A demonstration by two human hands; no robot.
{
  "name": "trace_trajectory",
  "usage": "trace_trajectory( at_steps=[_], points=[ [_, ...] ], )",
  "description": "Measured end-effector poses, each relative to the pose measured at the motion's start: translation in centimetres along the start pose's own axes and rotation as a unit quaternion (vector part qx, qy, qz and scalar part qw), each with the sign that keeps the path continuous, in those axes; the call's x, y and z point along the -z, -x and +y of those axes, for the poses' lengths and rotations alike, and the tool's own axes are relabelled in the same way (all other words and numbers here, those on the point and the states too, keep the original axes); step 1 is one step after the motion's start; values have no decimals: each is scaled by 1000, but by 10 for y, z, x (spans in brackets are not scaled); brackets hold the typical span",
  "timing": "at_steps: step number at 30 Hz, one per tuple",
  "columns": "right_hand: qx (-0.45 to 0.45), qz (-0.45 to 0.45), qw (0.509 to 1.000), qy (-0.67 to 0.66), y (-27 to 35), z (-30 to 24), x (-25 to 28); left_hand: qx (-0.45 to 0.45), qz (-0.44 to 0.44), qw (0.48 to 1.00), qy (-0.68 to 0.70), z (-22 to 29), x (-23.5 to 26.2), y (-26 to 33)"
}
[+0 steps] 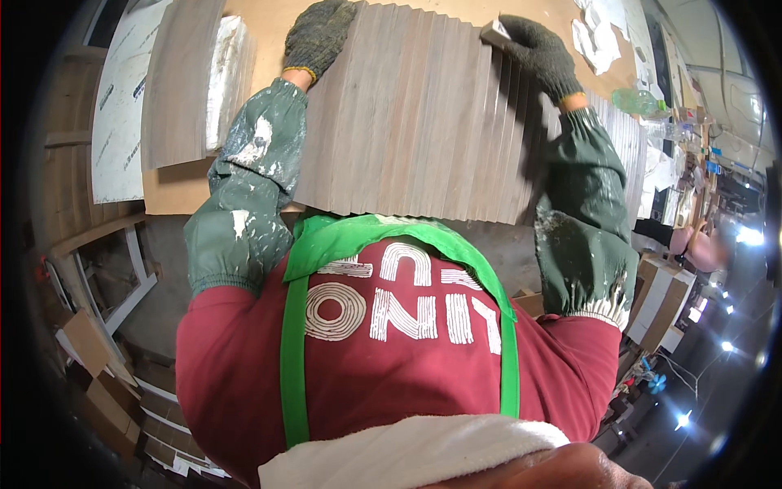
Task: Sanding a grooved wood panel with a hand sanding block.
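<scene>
A row of overlapping grey-brown wood-grain strips (407, 114) lies fanned across the table before me, their edges stepped. At its far left corner is my left hand (320, 37) in a dark knitted glove, its fingers curled against the outermost strip; the fingertips are partly hidden. My right hand (542, 57), gloved alike, is closed round a small pale block (494, 33). The block sits at the far right part of the strips, touching or just above them; I cannot tell which. A shadow from my right arm falls over the strips there.
Left of the strips is a stack of wood-grain boards (179, 90) beside a plastic-wrapped bundle (226, 81). A white printed sheet (122, 106) lies farther left. Crumpled white material (599, 41) and a green clear bottle (638, 102) are at the far right. Cardboard boxes (664, 297) stand lower right.
</scene>
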State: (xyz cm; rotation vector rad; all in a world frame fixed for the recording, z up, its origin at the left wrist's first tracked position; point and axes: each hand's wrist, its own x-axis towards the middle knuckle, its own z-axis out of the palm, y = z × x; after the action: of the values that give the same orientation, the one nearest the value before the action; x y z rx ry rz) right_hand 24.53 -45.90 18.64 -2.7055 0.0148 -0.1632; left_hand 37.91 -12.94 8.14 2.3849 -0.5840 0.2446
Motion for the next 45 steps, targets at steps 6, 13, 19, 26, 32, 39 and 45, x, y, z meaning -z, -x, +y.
trace_trajectory(
  at_steps=[6,13,19,26,32,39,45],
  points=[
    [188,-136,973,-17,135,-66,12,31,1,1000,2,-13,1,5],
    [39,-27,998,-35,96,-57,13,21,-1,1000,-1,-9,-1,-3],
    [72,-63,995,-34,153,-78,2,-11,-12,1000,19,-15,-6,-2],
    [-37,-57,991,-112,237,-98,9,-47,-11,995,87,15,3,-5],
    [-80,-140,984,-71,234,-100,11,-51,-28,991,120,21,6,-11],
    [-80,8,988,-131,176,-63,28,-3,-15,999,41,7,-24,-11],
    [18,75,997,25,4,-38,8,16,-2,1000,22,2,-17,-2]
  ],
)
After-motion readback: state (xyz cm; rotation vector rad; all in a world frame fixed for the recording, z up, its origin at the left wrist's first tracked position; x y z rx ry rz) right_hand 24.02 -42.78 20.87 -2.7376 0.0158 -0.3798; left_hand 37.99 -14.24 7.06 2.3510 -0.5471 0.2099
